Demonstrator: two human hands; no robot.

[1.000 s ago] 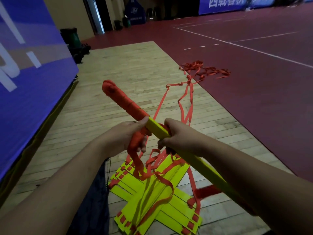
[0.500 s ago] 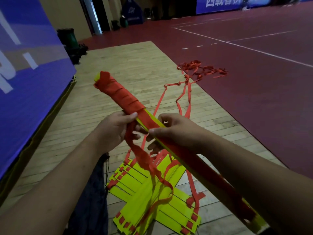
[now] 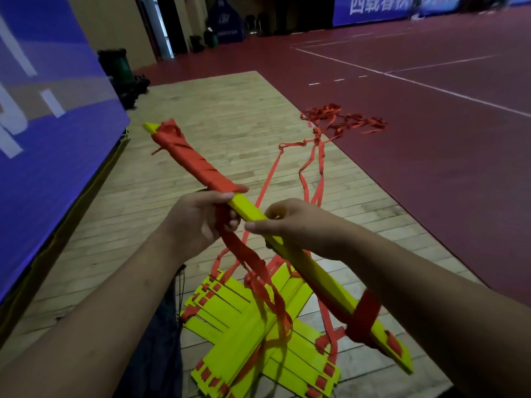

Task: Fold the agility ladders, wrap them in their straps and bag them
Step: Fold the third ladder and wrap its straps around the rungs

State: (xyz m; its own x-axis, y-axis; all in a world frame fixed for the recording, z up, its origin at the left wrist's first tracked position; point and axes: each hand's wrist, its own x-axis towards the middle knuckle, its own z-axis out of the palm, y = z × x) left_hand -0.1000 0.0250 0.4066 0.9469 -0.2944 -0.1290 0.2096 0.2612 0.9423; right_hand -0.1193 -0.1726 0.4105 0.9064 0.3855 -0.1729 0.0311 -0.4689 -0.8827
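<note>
Bundle of rungs: yellow, stacked flat into one long bar. We held it in the air above the wooden floor, slanting from far left to near right.
Wrapping: red strap wound tightly round the far part of the bar, ending at our left thumb. A yellow tip showed beyond it.
Red band: one loop round the bar close to its near end.
Left hand: clenched round the loose strap just under the bar, with the thumb lying on top at the edge of the wrapping.
Right hand: grasping the bare yellow middle of the bar, fingers curled over it, thumb stretched toward the left hand.
Loose strap: hung from our left hand in a twisted tail down to the pile below.
Pile of rungs: yellow with red tabs, lying fanned and crossed on the wooden floor beneath our hands.
Strap tangle: red, on the red court floor just past the wooden edge, with lengths trailing back toward us.
Dark cloth: left of the pile, under our left forearm. We could not tell what it was.
Blue banner: along the left side.
</note>
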